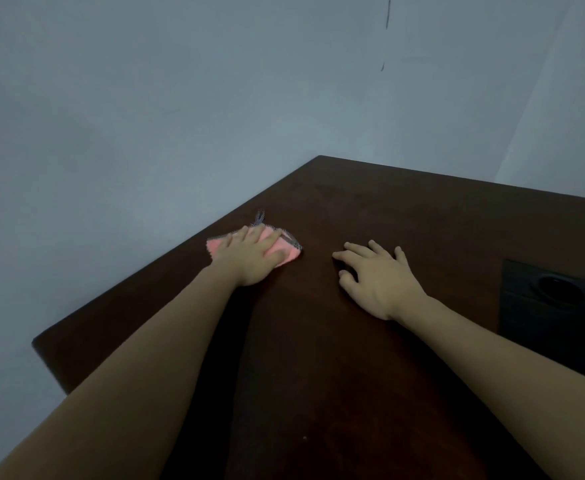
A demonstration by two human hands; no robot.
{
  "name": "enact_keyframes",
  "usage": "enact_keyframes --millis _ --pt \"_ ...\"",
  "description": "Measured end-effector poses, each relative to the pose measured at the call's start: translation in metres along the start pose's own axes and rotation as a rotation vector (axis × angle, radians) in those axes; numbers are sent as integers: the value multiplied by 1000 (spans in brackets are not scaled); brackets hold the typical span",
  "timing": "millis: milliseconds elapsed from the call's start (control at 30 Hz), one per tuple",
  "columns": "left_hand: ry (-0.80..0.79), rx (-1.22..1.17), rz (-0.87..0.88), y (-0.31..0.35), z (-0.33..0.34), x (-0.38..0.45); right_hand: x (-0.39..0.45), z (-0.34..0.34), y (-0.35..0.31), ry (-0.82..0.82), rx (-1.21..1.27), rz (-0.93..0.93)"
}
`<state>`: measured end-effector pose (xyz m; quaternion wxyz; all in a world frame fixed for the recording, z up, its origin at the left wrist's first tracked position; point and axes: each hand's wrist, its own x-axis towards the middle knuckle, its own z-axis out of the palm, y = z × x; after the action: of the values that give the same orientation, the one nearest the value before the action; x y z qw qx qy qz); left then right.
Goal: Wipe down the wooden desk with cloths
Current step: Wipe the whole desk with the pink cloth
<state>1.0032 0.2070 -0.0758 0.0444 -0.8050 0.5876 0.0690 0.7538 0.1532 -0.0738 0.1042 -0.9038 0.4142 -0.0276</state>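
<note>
Wiping under way, finish unclear: dark wooden desk [370, 341] shows no plain wet or clean track. Left hand [253, 254] presses pink cloth [286, 252] flat, fingers extended, close together, beside desk's left edge. Right hand [377, 275] rests bare on wood, fingers spread, slightly bent. Far corner beyond fingertips and broad wood rightward likely left; black grommet panel [554, 296] right of right fingers.

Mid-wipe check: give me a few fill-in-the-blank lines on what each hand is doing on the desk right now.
1. The left hand presses flat on a ____ cloth.
2. The right hand rests on the desk holding ____.
3. The cloth lies near the desk's ____ edge.
4. A dark panel with a round hole sits to the ____ of the right hand.

Missing words: pink; nothing; left; right
</note>
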Motion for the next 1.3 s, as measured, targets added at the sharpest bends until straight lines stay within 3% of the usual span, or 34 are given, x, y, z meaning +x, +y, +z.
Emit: enact_keyframes --millis 133,367,633,767,900,1200,1300 --pt "-3 40 151 24 4 -57 -5 -5 -3 -3 27 -8" --pt "-19 55 385 41 22 -151 -32 -20 12 145 53 -9" --pt "-39 31 188 53 11 -92 -82 -22 81 -71 -32 93" --pt "-19 -20 63 75 6 -45 -83 -12 88 -13 10 87" --pt "-11 -19 45 89 3 -41 -84 -11 86 9 21 82" --pt "-21 39 429 101 25 -144 -88 -15 83 -8 36 86" --pt "-39 0 458 93 24 -156 -89 -15 85 -15 42 80"
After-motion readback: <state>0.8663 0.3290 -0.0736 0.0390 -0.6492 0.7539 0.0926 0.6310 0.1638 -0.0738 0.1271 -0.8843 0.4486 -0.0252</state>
